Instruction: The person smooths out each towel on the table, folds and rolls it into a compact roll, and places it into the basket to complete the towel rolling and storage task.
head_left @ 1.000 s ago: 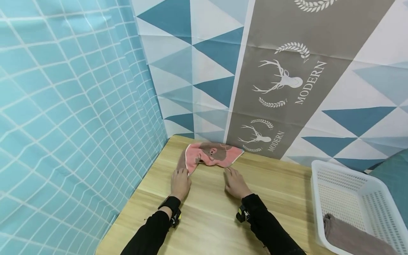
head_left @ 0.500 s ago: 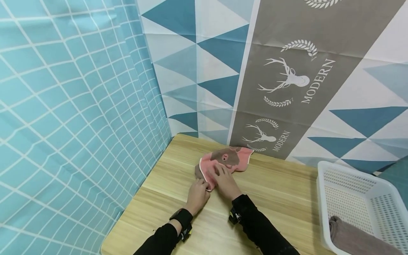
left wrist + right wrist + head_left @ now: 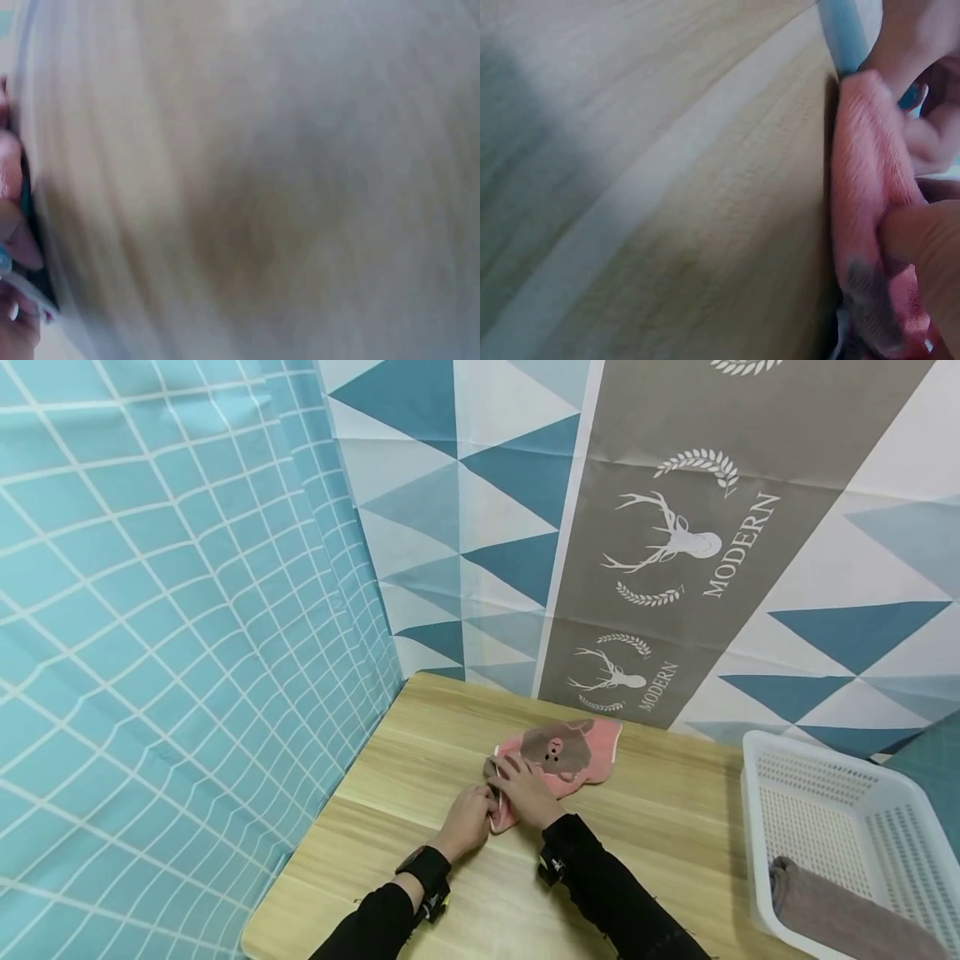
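Note:
A small pink towel (image 3: 573, 752) with a brown bear on it lies crumpled on the wooden table (image 3: 375, 777), near the back wall. At its left end, my left hand (image 3: 467, 820) grips the edge with curled fingers. My right hand (image 3: 528, 793) is just to the right, its fingers over the towel's left edge where a grey-brown underside shows. In the right wrist view, the right thumb digs into the pink cloth (image 3: 859, 165) and pinches a fold of it. Only a few fingertips (image 3: 9, 169) appear at the margin of the blurred left wrist view.
A white plastic basket (image 3: 757, 827) stands at the right side of the table. Inside it lies a rolled grey-brown towel (image 3: 847, 914). A blue grid-patterned curtain (image 3: 225, 610) hangs along the left edge, and a patterned wall covering (image 3: 495, 568) closes off the back.
The pink towel has been drawn toward me and to the right, and turned somewhat. My right hand has moved left from beside its right corner onto its left end, close to my left hand.

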Demonstrator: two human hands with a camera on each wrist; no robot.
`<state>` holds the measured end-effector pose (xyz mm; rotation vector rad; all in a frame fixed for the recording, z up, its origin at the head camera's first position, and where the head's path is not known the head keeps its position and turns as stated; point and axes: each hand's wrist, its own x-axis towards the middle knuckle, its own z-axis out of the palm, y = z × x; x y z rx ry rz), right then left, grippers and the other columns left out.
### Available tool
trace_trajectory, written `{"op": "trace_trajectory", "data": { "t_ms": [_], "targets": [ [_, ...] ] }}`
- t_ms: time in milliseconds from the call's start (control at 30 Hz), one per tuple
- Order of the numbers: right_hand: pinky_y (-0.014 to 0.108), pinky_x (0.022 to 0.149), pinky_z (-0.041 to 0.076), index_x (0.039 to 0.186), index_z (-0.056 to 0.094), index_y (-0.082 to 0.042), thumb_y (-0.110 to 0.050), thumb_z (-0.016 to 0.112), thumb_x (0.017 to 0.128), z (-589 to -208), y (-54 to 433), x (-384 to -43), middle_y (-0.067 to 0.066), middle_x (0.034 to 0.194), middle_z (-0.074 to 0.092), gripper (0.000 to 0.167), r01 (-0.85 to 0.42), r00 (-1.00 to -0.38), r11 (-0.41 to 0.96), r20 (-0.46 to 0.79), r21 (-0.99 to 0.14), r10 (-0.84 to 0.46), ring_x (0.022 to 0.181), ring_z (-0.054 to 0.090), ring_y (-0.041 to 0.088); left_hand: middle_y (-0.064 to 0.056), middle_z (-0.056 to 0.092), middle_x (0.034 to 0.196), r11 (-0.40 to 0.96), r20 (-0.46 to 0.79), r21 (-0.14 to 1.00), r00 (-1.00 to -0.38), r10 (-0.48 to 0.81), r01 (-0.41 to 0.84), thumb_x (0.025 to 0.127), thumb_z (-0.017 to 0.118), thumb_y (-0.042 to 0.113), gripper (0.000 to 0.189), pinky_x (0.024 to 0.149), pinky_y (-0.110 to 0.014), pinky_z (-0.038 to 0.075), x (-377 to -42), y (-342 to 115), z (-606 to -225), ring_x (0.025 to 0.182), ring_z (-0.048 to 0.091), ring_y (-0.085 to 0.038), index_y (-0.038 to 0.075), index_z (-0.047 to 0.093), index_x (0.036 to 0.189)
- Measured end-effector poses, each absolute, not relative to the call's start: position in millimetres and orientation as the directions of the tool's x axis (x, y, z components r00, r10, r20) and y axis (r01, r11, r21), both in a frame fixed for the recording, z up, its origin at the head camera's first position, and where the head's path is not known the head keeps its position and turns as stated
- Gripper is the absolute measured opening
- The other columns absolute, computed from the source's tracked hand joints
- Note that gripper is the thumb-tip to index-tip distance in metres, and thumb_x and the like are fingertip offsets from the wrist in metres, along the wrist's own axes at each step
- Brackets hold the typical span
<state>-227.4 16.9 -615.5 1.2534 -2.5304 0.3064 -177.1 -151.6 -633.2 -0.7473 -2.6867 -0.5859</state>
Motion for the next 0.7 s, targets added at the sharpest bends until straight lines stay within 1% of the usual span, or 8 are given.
{"op": "trace_trajectory", "data": {
  "t_ms": [100,167,233,333,467,533,600,700],
  "targets": [
    [0.055,0.101,0.043,0.128,0.065,-0.010,0.000,0.071,0.079,-615.9,26.2,-226.2,0.016,0.134,0.056,0.051,-0.779,-0.600,0.623,0.377,-0.074,-0.705,0.124,0.050,0.037,-0.001,0.068,0.092,0.773,0.263,0.379,-0.860,0.438,0.509,0.069,0.060,-0.011,0.032,0.081,-0.033,0.051,-175.8,-156.2,-624.8,0.087,0.062,-0.021,0.018,0.064,0.057],
    [0.055,0.102,0.042,0.128,0.066,-0.011,-0.004,0.074,0.077,-613.4,31.8,-224.9,0.016,0.132,0.057,0.052,-0.773,-0.610,0.628,0.372,-0.087,-0.700,0.124,0.050,0.036,-0.001,0.070,0.096,0.778,0.191,0.412,-0.880,0.435,0.474,0.067,0.061,-0.009,0.031,0.079,-0.032,0.052,-175.6,-162.2,-619.1,0.087,0.064,-0.020,0.019,0.061,0.055],
    [0.054,0.105,0.039,0.122,0.069,-0.014,-0.012,0.074,0.083,-609.9,36.5,-223.9,0.013,0.130,0.058,0.040,-0.778,-0.610,0.620,0.362,-0.103,-0.705,0.126,0.049,0.034,0.000,0.070,0.094,0.785,0.133,0.437,-0.894,0.427,0.440,0.065,0.063,-0.009,0.031,0.074,-0.030,0.052,-175.9,-169.4,-612.5,0.083,0.064,-0.018,0.019,0.059,0.053],
    [0.051,0.111,0.035,0.112,0.074,-0.018,-0.019,0.070,0.092,-604.6,42.6,-222.9,0.009,0.123,0.061,0.021,-0.797,-0.591,0.591,0.358,-0.122,-0.723,0.126,0.049,0.031,0.004,0.065,0.077,0.800,0.052,0.450,-0.906,0.420,0.397,0.063,0.063,-0.011,0.032,0.063,-0.027,0.049,-178.6,-178.7,-603.1,0.070,0.059,-0.014,0.019,0.058,0.053],
    [0.044,0.108,0.038,0.104,0.075,-0.017,-0.017,0.067,0.095,-600.4,51.5,-220.3,0.005,0.110,0.063,0.012,-0.797,-0.598,0.579,0.360,-0.172,-0.716,0.115,0.053,0.026,0.007,0.056,0.064,0.841,-0.055,0.411,-0.911,0.410,0.353,0.069,0.064,-0.011,0.030,0.060,-0.028,0.046,-183.7,-182.1,-590.6,0.063,0.053,-0.012,0.017,0.058,0.058],
    [0.043,0.106,0.039,0.103,0.075,-0.016,-0.017,0.066,0.096,-599.7,55.9,-217.8,0.005,0.109,0.062,0.011,-0.788,-0.610,0.586,0.362,-0.186,-0.705,0.113,0.053,0.025,0.002,0.058,0.068,0.862,-0.102,0.379,-0.910,0.401,0.337,0.073,0.066,-0.008,0.024,0.062,-0.032,0.048,-184.1,-178.9,-582.6,0.066,0.055,-0.016,0.013,0.060,0.063],
    [0.044,0.105,0.039,0.105,0.073,-0.014,-0.016,0.064,0.097,-599.0,60.1,-214.6,0.008,0.113,0.062,0.012,-0.786,-0.611,0.590,0.373,-0.184,-0.698,0.114,0.053,0.027,-0.006,0.064,0.082,0.867,-0.135,0.378,-0.907,0.399,0.325,0.077,0.071,-0.001,0.009,0.071,-0.039,0.052,-183.1,-172.8,-573.4,0.078,0.061,-0.024,0.005,0.066,0.080],
    [0.049,0.108,0.037,0.111,0.068,-0.011,-0.014,0.061,0.098,-596.1,63.5,-211.9,0.009,0.121,0.061,0.015,-0.803,-0.582,0.573,0.430,-0.168,-0.690,0.121,0.053,0.030,-0.015,0.064,0.106,0.832,-0.115,0.435,-0.895,0.430,0.344,0.079,0.078,0.016,0.040,0.086,-0.045,0.052,-182.0,-158.1,-563.1,0.099,0.062,-0.030,-0.002,0.063,0.111]
  ]
}}
